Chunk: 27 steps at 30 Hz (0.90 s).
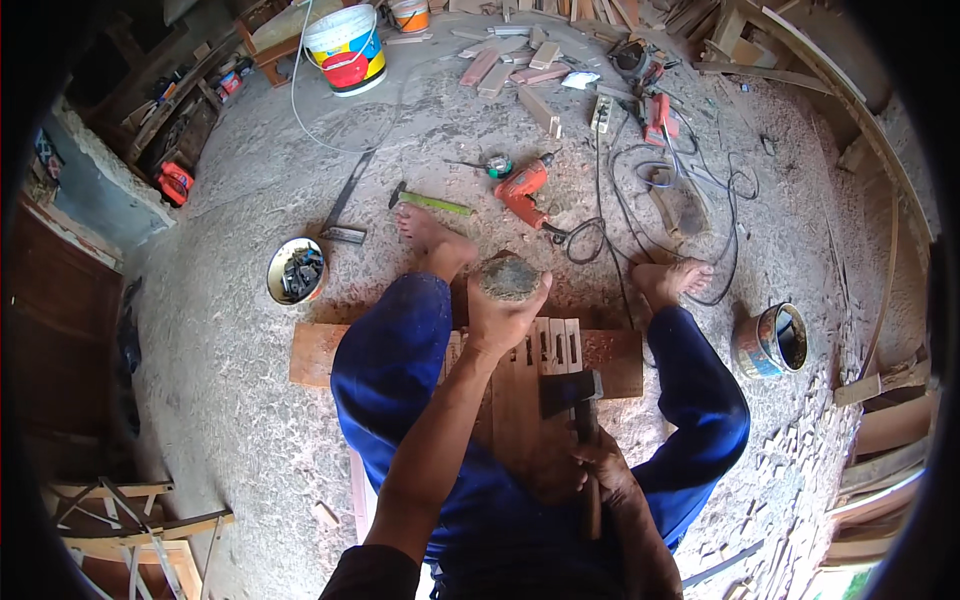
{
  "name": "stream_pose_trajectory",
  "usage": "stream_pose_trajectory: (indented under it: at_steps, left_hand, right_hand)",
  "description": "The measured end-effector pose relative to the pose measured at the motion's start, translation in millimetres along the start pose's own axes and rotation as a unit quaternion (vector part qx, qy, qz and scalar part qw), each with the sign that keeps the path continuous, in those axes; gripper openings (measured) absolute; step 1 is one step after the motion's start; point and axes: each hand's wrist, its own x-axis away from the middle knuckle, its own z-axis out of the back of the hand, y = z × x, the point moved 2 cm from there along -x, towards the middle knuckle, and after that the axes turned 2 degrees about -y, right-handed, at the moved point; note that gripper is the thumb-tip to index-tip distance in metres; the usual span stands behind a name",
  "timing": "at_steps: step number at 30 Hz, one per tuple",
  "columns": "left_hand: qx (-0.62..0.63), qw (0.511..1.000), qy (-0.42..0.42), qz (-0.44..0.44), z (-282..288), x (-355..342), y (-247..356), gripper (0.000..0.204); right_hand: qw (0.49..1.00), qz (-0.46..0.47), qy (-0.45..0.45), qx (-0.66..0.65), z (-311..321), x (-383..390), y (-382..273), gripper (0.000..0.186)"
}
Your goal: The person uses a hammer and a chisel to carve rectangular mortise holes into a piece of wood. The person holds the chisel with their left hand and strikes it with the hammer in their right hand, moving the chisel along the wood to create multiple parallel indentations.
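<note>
My left hand is closed around an upright round block with a worn grey top, held above slotted wooden pieces that lie side by side on a thick wooden board between my legs. Lower right, my right hand grips the wooden handle of a dark-bladed tool, whose head is over the right end of the pieces. The part of the pieces behind my left arm is hidden.
An orange drill, green-handled hammer, red power tool and cords lie ahead. A can of small dark parts stands left, another can right. Offcuts and a bucket are farther back.
</note>
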Motion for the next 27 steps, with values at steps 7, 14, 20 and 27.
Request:
stream_pose_trajectory:
  at_steps: [7,14,20,27]
  left_hand:
    - [0.006,1.000,-0.012,0.019,3,2,-7,0.027]
    - [-0.052,0.998,-0.032,-0.035,0,-6,9,0.023]
    - [0.050,0.996,-0.030,0.062,-14,7,-23,0.025]
    - [0.016,0.999,-0.017,0.040,5,5,-25,0.019]
  right_hand:
    - [1.000,-0.003,-0.007,0.001,-3,0,-1,0.052]
    - [1.000,-0.006,-0.004,-0.011,0,1,1,0.053]
    - [1.000,-0.004,-0.014,-0.013,1,0,1,0.055]
    - [0.997,0.036,-0.009,0.064,-16,2,-12,0.058]
